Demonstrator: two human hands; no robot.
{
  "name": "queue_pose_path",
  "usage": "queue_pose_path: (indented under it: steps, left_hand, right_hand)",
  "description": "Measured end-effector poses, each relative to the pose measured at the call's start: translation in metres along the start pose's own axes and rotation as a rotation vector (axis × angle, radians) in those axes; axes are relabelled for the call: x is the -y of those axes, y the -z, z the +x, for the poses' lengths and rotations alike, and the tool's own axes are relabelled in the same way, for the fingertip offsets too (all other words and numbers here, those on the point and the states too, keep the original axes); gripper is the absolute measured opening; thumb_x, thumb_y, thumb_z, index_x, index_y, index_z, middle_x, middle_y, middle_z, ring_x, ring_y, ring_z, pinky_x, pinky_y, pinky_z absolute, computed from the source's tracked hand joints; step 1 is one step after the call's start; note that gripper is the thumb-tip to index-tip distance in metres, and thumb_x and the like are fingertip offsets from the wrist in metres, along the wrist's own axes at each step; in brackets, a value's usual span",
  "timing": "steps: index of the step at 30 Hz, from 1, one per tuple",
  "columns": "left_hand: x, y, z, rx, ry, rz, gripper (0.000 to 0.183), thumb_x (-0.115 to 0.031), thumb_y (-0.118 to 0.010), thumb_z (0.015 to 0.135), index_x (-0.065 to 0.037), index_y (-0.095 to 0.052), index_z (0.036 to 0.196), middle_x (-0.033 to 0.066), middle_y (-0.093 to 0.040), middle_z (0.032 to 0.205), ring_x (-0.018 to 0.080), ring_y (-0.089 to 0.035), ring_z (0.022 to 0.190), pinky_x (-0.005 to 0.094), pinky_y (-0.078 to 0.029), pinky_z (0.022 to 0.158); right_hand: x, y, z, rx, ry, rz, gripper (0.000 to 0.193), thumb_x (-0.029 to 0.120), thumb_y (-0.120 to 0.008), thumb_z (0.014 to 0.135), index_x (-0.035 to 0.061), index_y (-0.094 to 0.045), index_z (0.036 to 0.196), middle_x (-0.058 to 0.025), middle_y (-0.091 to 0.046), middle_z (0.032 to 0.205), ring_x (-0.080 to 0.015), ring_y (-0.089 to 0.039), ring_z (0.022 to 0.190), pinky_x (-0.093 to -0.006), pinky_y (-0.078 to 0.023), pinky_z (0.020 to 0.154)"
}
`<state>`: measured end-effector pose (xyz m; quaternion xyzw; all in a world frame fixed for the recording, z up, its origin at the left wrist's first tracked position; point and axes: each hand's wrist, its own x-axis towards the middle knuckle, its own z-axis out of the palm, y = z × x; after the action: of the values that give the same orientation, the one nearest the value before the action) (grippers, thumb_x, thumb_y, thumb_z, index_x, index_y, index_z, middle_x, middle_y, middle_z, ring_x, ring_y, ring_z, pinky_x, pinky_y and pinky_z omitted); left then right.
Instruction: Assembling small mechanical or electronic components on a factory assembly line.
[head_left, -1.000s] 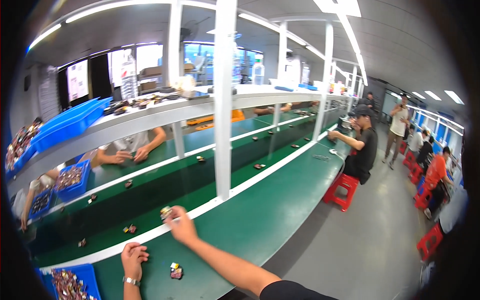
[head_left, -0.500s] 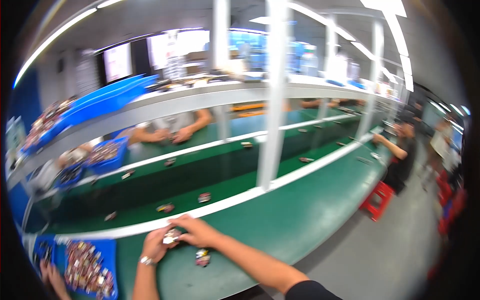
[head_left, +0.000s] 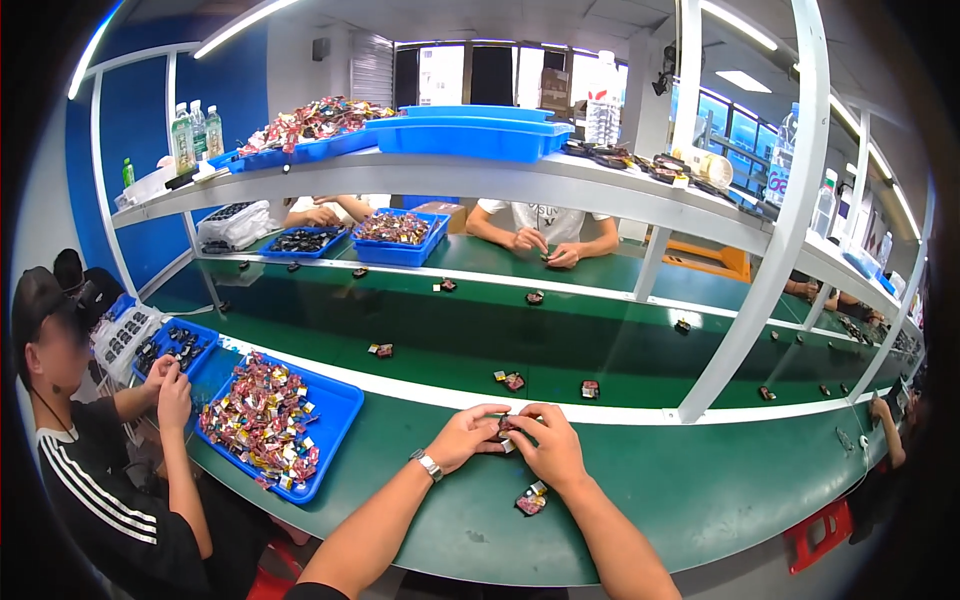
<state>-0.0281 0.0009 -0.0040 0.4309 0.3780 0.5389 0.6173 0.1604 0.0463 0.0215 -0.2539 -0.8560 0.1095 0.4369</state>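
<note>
Meeting over the near edge of the green work table (head_left: 640,500), the left hand (head_left: 462,437) and right hand (head_left: 548,447) close together on one small dark part with a pale tab (head_left: 505,432), fingers curled narrowly round it; most of the part is hidden between the fingertips. A metal wristwatch (head_left: 428,465) sits on the left wrist. At five o'clock from the hands, just beside the right forearm, a second small dark-and-red wrapped part (head_left: 531,499) lies loose on the table surface.

At nine o'clock stands a blue rectangular plastic tray (head_left: 335,420) heaped with mixed red, white and yellow parts, near the left forearm but apart from it. Beyond the tray, a neighbouring person in a black striped shirt (head_left: 95,500) works with both hands raised.

At twelve o'clock a white edge strip (head_left: 420,392) separates the table from a dark green conveyor belt (head_left: 480,335) carrying scattered small parts. A slanted white steel post (head_left: 760,270) rises at two o'clock, well apart from the hands.
</note>
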Motion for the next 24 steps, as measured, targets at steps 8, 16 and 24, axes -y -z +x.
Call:
queue_pose_path:
  steps: [8, 16, 24]
  left_hand:
    - [0.002, -0.01, 0.005, -0.037, -0.008, 0.071, 0.035, -0.003, -0.049, 0.098, -0.004, -0.048, 0.133, 0.0108, -0.061, 0.118, 0.0184, -0.062, 0.108, 0.035, -0.055, 0.091]
    - [0.011, -0.007, 0.009, -0.061, -0.023, 0.111, 0.028, -0.002, -0.048, 0.098, -0.003, -0.051, 0.127, 0.0107, -0.063, 0.116, 0.0196, -0.064, 0.105, 0.0346, -0.056, 0.091]
    - [0.007, -0.002, 0.006, 0.014, -0.007, 0.098, 0.036, 0.0, -0.052, 0.095, -0.004, -0.048, 0.13, 0.0103, -0.06, 0.122, 0.0174, -0.062, 0.107, 0.0335, -0.054, 0.092]
  right_hand:
    - [-0.011, -0.004, 0.002, 0.018, 0.064, -0.064, 0.02, 0.007, -0.075, 0.074, 0.0088, -0.068, 0.092, -0.0061, -0.06, 0.106, -0.0248, -0.062, 0.093, -0.0364, -0.053, 0.075]
    - [-0.017, 0.002, -0.002, 0.124, 0.069, -0.013, 0.012, 0.009, -0.071, 0.076, 0.0096, -0.069, 0.087, -0.0097, -0.058, 0.12, -0.0297, -0.054, 0.113, -0.0402, -0.048, 0.093]
    - [-0.016, 0.001, -0.002, 0.133, -0.02, 0.078, 0.007, 0.011, -0.07, 0.08, 0.0092, -0.07, 0.087, -0.0068, -0.059, 0.12, -0.0283, -0.054, 0.114, -0.0381, -0.047, 0.095]
